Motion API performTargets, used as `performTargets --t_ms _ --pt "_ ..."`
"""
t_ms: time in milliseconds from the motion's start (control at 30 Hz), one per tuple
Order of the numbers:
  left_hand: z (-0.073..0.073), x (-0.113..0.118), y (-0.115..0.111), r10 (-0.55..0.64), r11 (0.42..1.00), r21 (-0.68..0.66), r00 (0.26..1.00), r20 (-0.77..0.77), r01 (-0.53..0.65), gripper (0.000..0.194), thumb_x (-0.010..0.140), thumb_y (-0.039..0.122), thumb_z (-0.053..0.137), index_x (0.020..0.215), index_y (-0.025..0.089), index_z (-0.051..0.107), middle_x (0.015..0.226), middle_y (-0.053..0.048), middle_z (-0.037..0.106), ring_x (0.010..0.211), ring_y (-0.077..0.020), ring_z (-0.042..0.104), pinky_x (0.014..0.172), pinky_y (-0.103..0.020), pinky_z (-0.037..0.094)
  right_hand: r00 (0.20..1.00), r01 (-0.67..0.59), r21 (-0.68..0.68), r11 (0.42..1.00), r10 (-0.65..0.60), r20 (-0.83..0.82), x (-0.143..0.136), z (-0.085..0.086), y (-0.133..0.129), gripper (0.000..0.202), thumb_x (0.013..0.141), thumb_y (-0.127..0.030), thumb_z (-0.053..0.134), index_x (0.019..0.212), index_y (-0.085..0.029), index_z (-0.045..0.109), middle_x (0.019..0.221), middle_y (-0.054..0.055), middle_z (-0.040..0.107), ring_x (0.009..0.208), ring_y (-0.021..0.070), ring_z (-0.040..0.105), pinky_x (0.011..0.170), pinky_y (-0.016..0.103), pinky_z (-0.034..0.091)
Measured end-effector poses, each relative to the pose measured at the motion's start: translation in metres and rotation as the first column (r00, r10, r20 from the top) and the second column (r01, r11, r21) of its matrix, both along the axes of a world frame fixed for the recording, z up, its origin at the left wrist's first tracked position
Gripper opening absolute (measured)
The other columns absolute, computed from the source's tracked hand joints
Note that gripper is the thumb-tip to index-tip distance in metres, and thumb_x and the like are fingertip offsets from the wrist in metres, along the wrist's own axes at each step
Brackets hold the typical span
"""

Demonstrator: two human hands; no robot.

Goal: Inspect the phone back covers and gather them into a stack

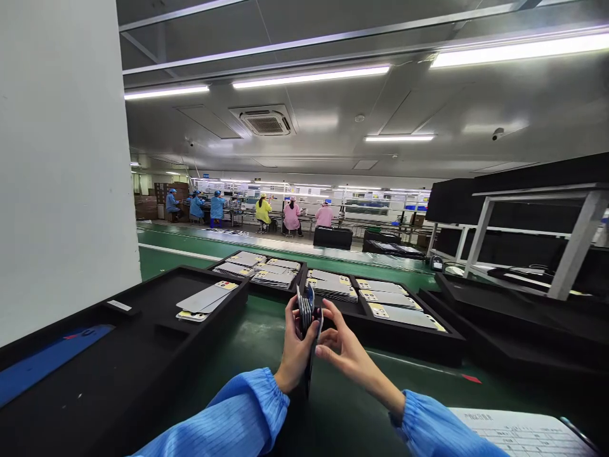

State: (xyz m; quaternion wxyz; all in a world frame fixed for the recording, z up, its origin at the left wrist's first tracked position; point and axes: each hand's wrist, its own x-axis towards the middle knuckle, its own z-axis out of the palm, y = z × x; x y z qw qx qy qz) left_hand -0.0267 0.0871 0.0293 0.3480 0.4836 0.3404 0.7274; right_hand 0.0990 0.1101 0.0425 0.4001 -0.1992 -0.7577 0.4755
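Observation:
In the middle, my left hand [295, 349] is closed around a small stack of thin phone back covers [305, 311], held upright and seen nearly edge-on. The front cover [314, 343] leans slightly apart from the others. My right hand [349, 349] is just right of this cover, its thumb and fingers apart and the tips at or against its edge; whether they touch is hard to tell. Behind the hands, black foam trays hold more grey covers with yellow camera ends: one stack [330, 287] straight behind, others [399, 298] to the right.
A black tray [143, 343] at left holds a few covers [207, 301] and a blue panel [52, 362]. More covers [266, 270] fill the far-left tray. A printed sheet [518, 431] lies front right on the green table [257, 330]. Black trays [514, 324] stand at right; several people sit far behind.

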Motion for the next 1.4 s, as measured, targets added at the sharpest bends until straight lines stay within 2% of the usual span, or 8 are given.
performTargets --t_ms 100,233,367,667,867,1033,1133,1400 --pt "-0.001 -0.001 0.002 0.046 0.999 -0.018 0.999 0.023 -0.046 0.057 0.077 0.041 0.059 0.123 0.026 0.029 0.100 -0.003 0.054 0.096 -0.0184 0.056 0.088 -0.030 0.041 0.989 0.134 0.188 0.973 -0.144 0.038 -0.003 0.003 -0.010 0.064 0.082 -0.029 0.056 0.137 -0.033 0.024 0.132 0.010 0.037 0.080 0.0151 0.059 0.078 0.034 0.049" --pt "-0.003 -0.001 0.001 0.076 0.997 -0.029 0.996 0.036 -0.075 0.055 0.078 0.042 0.057 0.123 0.025 0.029 0.104 -0.004 0.052 0.099 -0.0184 0.053 0.089 -0.029 0.040 0.993 -0.019 0.278 0.960 -0.015 0.120 -0.001 0.010 -0.020 0.056 0.089 -0.029 0.045 0.140 -0.031 0.023 0.141 0.008 0.032 0.106 0.0218 0.053 0.090 0.037 0.045" --pt "-0.003 0.001 -0.001 0.066 0.997 -0.050 0.997 0.041 -0.064 0.056 0.078 0.044 0.057 0.123 0.026 0.028 0.102 -0.005 0.052 0.095 -0.0198 0.055 0.083 -0.030 0.043 0.977 -0.132 0.233 0.963 0.087 0.195 0.001 0.011 -0.020 0.075 0.084 -0.035 0.054 0.143 -0.029 0.008 0.150 0.003 0.015 0.135 0.0270 0.021 0.099 0.041 0.038" --pt "-0.009 0.001 -0.003 -0.072 0.997 -0.012 0.997 0.003 0.072 0.060 0.076 0.041 0.060 0.124 0.026 0.027 0.109 -0.006 0.052 0.099 -0.0205 0.055 0.086 -0.033 0.045 0.994 0.109 0.087 0.990 -0.111 0.013 -0.012 -0.026 -0.002 0.106 0.067 -0.050 0.069 0.143 -0.024 0.000 0.134 0.014 0.038 0.119 0.0290 0.043 0.094 0.042 0.039" --pt "-0.026 -0.002 -0.004 -0.152 0.988 -0.023 0.987 -0.053 0.151 0.055 0.078 0.040 0.058 0.123 0.019 0.036 0.125 -0.011 0.046 0.116 -0.0257 0.045 0.095 -0.036 0.039 1.000 0.000 0.047 0.999 0.000 -0.012 -0.013 -0.031 0.001 0.105 0.057 -0.056 0.074 0.139 -0.021 0.019 0.136 0.015 0.034 0.125 0.0299 0.035 0.101 0.042 0.033" --pt "-0.035 -0.004 -0.002 -0.155 0.988 -0.014 0.984 -0.087 0.154 0.048 0.074 0.045 0.061 0.110 0.017 0.044 0.102 -0.009 0.055 0.100 -0.0247 0.052 0.090 -0.038 0.040 0.997 -0.062 0.137 0.989 0.055 0.057 -0.016 -0.047 0.004 0.116 0.052 -0.052 0.078 0.141 -0.019 0.011 0.143 0.015 0.024 0.133 0.0295 0.021 0.110 0.043 0.017" --pt "-0.033 -0.005 -0.004 -0.204 0.979 -0.006 0.972 -0.116 0.205 0.049 0.073 0.047 0.062 0.105 0.016 0.045 0.095 -0.008 0.056 0.095 -0.0252 0.054 0.087 -0.039 0.043 0.993 0.000 0.185 0.983 -0.021 0.112 -0.015 -0.053 0.009 0.121 0.050 -0.044 0.082 0.141 -0.018 0.008 0.140 0.017 0.027 0.129 0.0307 0.029 0.108 0.044 0.022" --pt "-0.039 -0.018 0.008 -0.301 0.950 -0.001 0.911 -0.282 0.314 0.072 0.057 0.043 0.076 0.112 0.015 0.040 0.102 -0.009 0.053 0.098 -0.0249 0.051 0.090 -0.039 0.039 0.904 0.067 0.309 0.949 -0.189 0.384 -0.009 -0.037 0.011 0.120 0.040 -0.031 0.086 0.139 -0.016 0.021 0.129 0.015 0.035 0.121 0.0348 0.033 0.105 0.048 0.026"
